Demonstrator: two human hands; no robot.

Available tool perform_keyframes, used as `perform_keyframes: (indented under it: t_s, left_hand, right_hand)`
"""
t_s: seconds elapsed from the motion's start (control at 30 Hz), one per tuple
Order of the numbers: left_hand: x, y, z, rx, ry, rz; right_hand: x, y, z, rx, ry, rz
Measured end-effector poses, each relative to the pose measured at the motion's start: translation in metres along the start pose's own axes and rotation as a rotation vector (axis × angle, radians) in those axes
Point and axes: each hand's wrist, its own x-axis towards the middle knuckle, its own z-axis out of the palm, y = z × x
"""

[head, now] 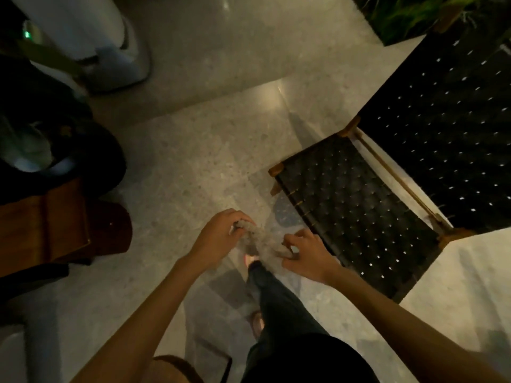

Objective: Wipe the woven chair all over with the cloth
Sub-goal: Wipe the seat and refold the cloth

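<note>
Speckled stone floor (193, 161) in a dim room, seen from above by a standing person. Both hands are raised over the floor in front of the person's trouser leg (276, 299), with a pale, crumpled cloth (262, 241) stretched between them.

Left hand (221, 233): fingers curled round one bunched end of the cloth. Right hand (307, 255): thumb and fingertips pinching the other end, the remaining fingers loosely bent. Holding the cloth at two ends in mid-air, clear of any surface, suggests that it is being gathered or folded into a pad for wiping; blur hides the exact fold.

The woven chair (387, 175) stands just beyond and to the outer side of the right hand. Its dark strap seat (354, 205) is nearest that hand, and its reclined back (442, 120) is farther off, well apart from the left hand. Neither hand nor cloth touches the chair, so wiping appears not yet begun. The seat's near corner is probably the easiest first reach for the right hand. The open weave, with light showing through small gaps, may call for a bunched cloth that presses into the straps.

Beyond the left hand stands a white floor appliance (110, 37). To its outer side is a wooden piece of furniture (49, 225), with dark objects above it that are unclear in the low light. Plants (409, 15) lie beyond the chair back.
</note>
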Motion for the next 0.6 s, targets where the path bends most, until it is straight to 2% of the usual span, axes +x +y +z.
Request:
perform_keyframes:
  t_s: [0.27,0.37,0.6]
  left_hand:
    - [0.093,-0.033,-0.045,0.084,-0.067,0.056]
    - [0.128,-0.043,-0.059,0.133,-0.107,0.055]
    - [0.197,-0.080,-0.071,0.241,-0.216,0.031]
  right_hand:
    - [0.080,-0.007,-0.033,0.115,0.056,0.104]
    - [0.100,-0.004,-0.037,0.034,0.078,0.121]
    - [0.125,0.004,-0.026,0.014,0.306,0.295]
